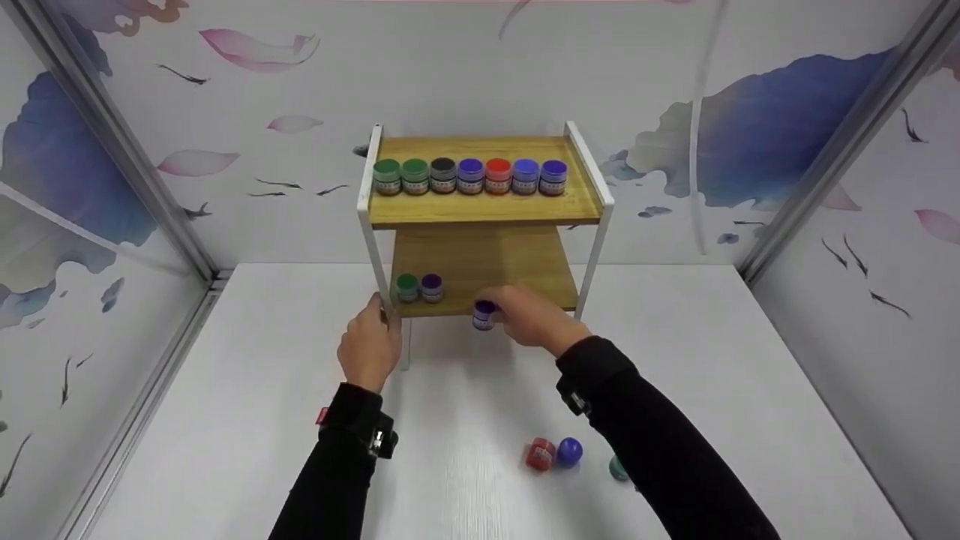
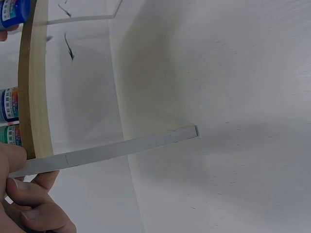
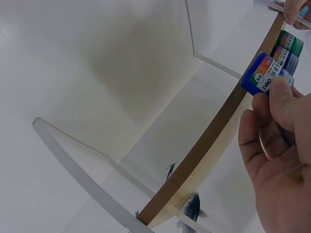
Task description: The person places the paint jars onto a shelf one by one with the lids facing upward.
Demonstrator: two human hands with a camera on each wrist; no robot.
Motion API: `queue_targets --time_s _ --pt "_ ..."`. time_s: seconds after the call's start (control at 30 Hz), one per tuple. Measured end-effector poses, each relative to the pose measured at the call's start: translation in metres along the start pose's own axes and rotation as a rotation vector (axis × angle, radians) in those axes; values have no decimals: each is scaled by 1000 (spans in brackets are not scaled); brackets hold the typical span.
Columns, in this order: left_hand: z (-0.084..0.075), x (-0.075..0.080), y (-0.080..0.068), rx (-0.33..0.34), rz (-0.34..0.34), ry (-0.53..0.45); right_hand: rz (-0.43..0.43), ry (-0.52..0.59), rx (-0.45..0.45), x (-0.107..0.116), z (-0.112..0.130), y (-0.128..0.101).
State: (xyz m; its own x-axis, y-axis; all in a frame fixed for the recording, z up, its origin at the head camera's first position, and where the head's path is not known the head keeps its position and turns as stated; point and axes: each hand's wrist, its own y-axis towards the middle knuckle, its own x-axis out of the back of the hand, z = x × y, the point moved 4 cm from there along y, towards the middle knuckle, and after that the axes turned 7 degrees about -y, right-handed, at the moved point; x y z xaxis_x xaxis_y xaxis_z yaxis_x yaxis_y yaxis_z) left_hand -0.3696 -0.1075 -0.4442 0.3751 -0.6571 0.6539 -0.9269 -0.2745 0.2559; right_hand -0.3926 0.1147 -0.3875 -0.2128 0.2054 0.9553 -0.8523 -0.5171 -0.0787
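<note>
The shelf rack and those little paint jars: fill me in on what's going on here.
A person's right hand holds a purple-lidded jar at the front edge of the rack's lower shelf, where a green and a purple jar already stand. The left hand grips the rack's white front leg. Seven jars line the top shelf; three more lie on the table.

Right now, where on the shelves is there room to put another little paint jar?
The lower shelf is bare right of the green jar and purple jar, past the right hand with its jar. The top shelf's back row is crowded; its front strip is free.
</note>
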Motion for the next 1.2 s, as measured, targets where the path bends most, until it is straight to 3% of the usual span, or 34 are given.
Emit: queue_targets --time_s 0.37,0.67,1.2 --pt "-2 -1 1 -34 -34 -10 -43 44 31 6 11 17" --pt "-1 0 1 -6 -12 -1 -97 -65 47 8 20 31" --pt "0 -1 1 -34 -43 12 -151 -164 48 -1 22 49"
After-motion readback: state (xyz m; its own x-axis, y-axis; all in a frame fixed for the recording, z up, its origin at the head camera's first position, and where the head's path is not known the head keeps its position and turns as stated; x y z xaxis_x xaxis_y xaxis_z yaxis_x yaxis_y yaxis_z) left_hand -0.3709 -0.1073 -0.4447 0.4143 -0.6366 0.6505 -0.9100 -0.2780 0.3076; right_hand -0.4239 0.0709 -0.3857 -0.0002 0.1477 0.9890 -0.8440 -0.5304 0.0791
